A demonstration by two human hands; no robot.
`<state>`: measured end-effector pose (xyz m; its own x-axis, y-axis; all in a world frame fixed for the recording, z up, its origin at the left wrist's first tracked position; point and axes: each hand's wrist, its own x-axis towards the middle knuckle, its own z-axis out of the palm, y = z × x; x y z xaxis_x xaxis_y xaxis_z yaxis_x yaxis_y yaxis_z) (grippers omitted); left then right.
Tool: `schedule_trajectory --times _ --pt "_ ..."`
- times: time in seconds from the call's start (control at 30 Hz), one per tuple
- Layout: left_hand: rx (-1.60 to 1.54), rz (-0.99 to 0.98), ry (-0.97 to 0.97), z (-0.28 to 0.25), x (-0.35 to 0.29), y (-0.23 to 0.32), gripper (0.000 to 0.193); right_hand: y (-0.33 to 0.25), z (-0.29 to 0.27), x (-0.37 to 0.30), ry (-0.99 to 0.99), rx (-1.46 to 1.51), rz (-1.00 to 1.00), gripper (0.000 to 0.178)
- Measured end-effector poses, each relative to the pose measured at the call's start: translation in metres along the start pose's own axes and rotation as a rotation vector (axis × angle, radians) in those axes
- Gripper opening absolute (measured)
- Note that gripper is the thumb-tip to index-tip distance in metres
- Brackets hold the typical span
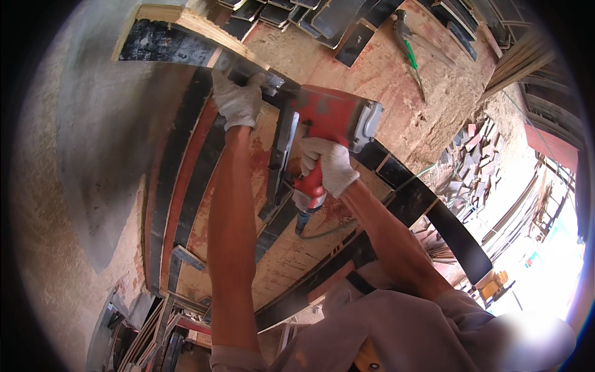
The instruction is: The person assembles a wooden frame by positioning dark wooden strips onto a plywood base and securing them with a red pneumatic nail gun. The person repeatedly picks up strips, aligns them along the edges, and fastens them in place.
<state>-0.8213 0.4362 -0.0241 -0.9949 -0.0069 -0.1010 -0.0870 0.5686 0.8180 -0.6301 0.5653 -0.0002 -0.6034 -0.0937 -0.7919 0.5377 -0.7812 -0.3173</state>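
My right hand (pixel 330 166), in a white knit glove, is closed round the handle of a red air nail gun (pixel 328 115). An air hose hangs from the lower end of its grip. The gun's nose points left, close to the dark boards. My left hand (pixel 237 104), gloved alike, reaches forward to a dark-faced board (pixel 226 63) beside that nose. Its thumb and fingers are bent over the board, though their tips are partly hidden. A curved plywood piece (pixel 164 46) with a pale cut edge extends to the left of this hand.
Curved black and red strips (pixel 186 155) form a frame over a stained plywood surface (pixel 279 260). Dark offcuts (pixel 331 22) are piled at the far side. A hammer (pixel 401 28) and a green-handled tool (pixel 411 56) lie far right. Wood scraps (pixel 474 158) cover the ground.
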Motion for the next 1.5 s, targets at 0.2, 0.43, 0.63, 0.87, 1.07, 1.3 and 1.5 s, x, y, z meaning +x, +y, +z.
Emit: schedule_trajectory --times 0.2,0.43,0.63,0.87,1.07,1.3,1.5 --pt "0.155 -0.136 -0.225 -0.032 0.009 0.021 0.104 0.003 0.000 -0.013 -0.029 -0.002 -0.051 0.027" --pt "-0.894 0.236 0.125 -0.106 0.029 0.122 0.041 -0.011 0.045 -0.026 -0.103 0.005 -0.087 0.032" --pt "-0.796 0.343 0.138 -0.103 0.042 0.161 0.030 0.001 0.060 -0.008 -0.187 -0.152 -0.260 0.037" --pt "-0.733 0.405 0.109 -0.098 0.040 0.162 0.030 0.007 0.059 0.006 -0.223 -0.115 -0.200 0.036" --pt "-0.815 0.364 0.149 -0.096 0.038 0.165 0.027 0.007 0.057 0.004 -0.191 -0.204 -0.210 0.032" --pt "-0.753 0.394 0.021 -0.096 0.041 0.156 0.038 -0.007 0.047 -0.034 -0.213 -0.231 -0.274 0.035" --pt "-0.511 0.408 0.229 -0.104 -0.022 0.043 0.053 -0.057 0.032 -0.127 -0.352 -0.577 -0.768 0.036"
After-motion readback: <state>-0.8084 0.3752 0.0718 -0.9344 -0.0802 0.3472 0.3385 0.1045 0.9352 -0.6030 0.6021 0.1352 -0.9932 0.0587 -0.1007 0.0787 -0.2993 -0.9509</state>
